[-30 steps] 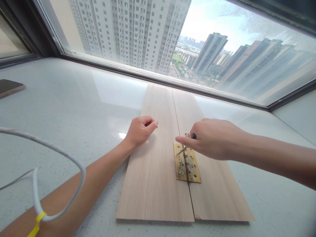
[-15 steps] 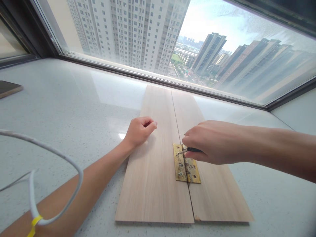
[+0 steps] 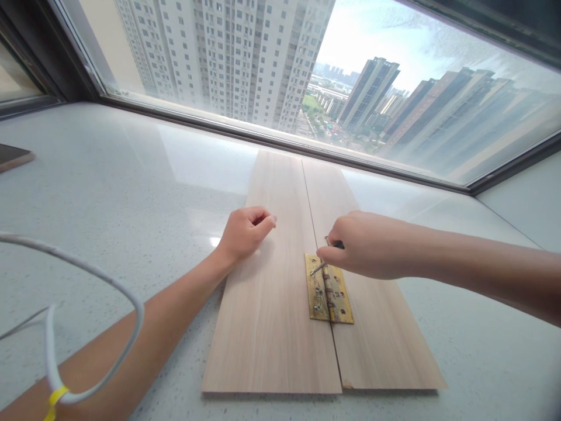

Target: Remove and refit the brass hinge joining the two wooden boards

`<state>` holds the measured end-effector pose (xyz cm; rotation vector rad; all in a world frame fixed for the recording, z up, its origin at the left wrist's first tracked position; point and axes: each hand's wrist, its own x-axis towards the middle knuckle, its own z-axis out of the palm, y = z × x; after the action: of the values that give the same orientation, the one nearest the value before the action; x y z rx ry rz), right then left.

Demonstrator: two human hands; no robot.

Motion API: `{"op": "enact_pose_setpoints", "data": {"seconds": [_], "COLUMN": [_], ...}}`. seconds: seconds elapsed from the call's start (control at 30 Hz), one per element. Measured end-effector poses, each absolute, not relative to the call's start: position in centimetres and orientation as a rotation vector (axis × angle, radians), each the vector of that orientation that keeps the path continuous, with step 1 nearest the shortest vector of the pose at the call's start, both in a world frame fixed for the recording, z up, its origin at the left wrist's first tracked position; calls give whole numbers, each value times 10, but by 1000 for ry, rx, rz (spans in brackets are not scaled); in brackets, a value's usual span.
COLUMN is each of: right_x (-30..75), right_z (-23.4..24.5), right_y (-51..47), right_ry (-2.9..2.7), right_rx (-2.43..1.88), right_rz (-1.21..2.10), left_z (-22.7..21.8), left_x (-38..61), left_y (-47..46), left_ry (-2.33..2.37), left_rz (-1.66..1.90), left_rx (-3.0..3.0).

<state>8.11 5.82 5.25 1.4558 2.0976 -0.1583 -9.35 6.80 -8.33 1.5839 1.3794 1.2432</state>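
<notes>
A brass hinge point(image 3: 318, 295) lies flat across the seam between the left wooden board point(image 3: 272, 327) and the right wooden board point(image 3: 385, 345). Several holes show in its leaves, and small screws seem to sit in the lower left ones. My right hand point(image 3: 357, 242) is closed around a screwdriver point(image 3: 319, 268) with a dark handle, mostly hidden by the fingers. The slanted shaft has its tip at the left leaf's upper part. My left hand point(image 3: 249, 231) rests on the left board, fingers curled and thumb against the index finger; whatever it may hold is hidden.
A white cable point(image 3: 96, 266) with a yellow tie point(image 3: 56, 397) loops over my left forearm. The edge of a phone-like dark object point(image 3: 15, 156) shows at far left. The boards lie on a speckled white sill point(image 3: 175, 193) below a window with a dark frame point(image 3: 284, 139).
My right hand has shifted slightly up and left and turned, tilting the screwdriver more steeply. Its tip stays at the hinge's left leaf. My left hand holds its pose; the view moved slightly.
</notes>
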Motion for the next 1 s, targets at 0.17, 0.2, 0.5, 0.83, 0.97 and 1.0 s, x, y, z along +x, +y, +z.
{"op": "enact_pose_setpoints", "data": {"seconds": [0.17,0.2,0.5,0.83,0.97,1.0], "right_x": [82,85,99,86,88,88], "right_z": [56,56,54,47,49,50], "right_y": [58,59,65,50,55,56], "right_ry": [2238,2268,2461,2115,2186,2201], "right_rx": [1255,1197,717,1581,1481,1455], "right_rz": [-144,-123,73,-54,-218,-233], "left_z": [-82,-82,-82,-82,-82,-82], "left_x": [-94,-94,-94,-94,-94,-94], "left_y": [68,68,68,68,68,68], "left_ry": [1373,1372,1376,1376,1380,1379], "left_rz": [1240,1242,1243,1252,1251,1250], "left_rx": [1585,1587,1586,1591,1588,1590]}}
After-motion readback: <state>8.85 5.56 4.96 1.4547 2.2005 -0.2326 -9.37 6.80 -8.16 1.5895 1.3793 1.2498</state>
